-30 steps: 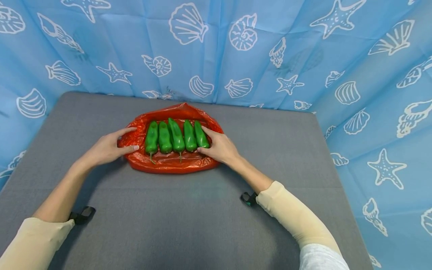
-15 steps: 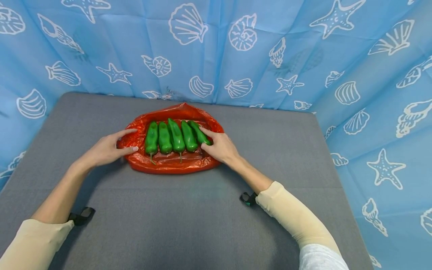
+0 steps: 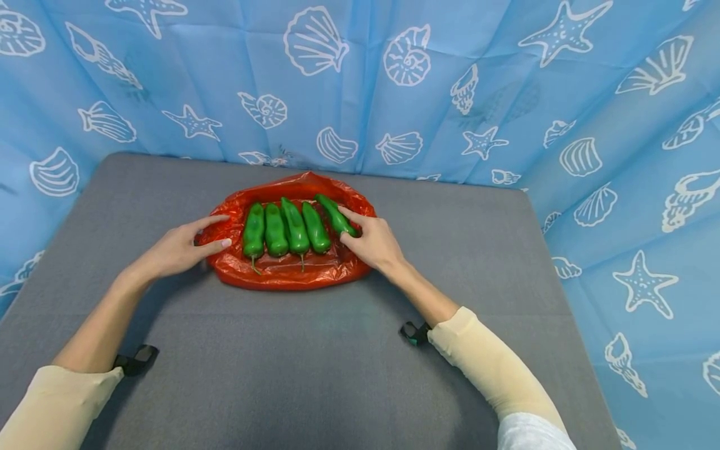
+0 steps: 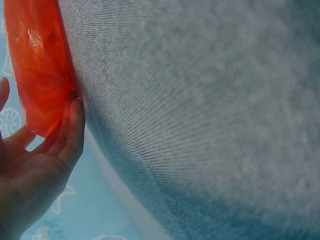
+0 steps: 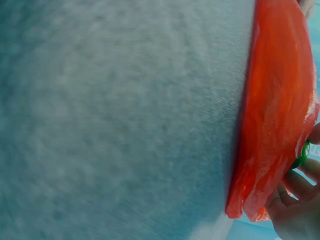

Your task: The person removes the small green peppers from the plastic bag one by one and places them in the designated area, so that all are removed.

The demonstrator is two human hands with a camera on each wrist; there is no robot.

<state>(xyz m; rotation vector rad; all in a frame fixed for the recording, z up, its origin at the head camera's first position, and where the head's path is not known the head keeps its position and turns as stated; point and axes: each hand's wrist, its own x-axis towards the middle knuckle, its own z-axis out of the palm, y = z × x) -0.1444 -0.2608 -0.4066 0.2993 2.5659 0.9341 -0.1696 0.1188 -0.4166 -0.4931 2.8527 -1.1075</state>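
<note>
A red plastic bag, its mouth spread wide, holds several green peppers side by side. My right hand pinches the rightmost pepper between thumb and fingers; it leans with its upper end to the left, a gap between it and the row. In the right wrist view, a bit of green pepper shows by the hand. At the bag's left end my left hand has thumb and fingers spread apart. The left wrist view has its fingers touching the outside of the bag.
The bag lies near the far edge of a grey cloth-covered table. Behind and to the right hangs a blue curtain with white shells and starfish. Black straps show by both forearms.
The rightmost pepper has tilted and shifted right and slightly away from the others, with my right hand moving along. The pepper beside it leans a little more. My left hand has barely moved.
</note>
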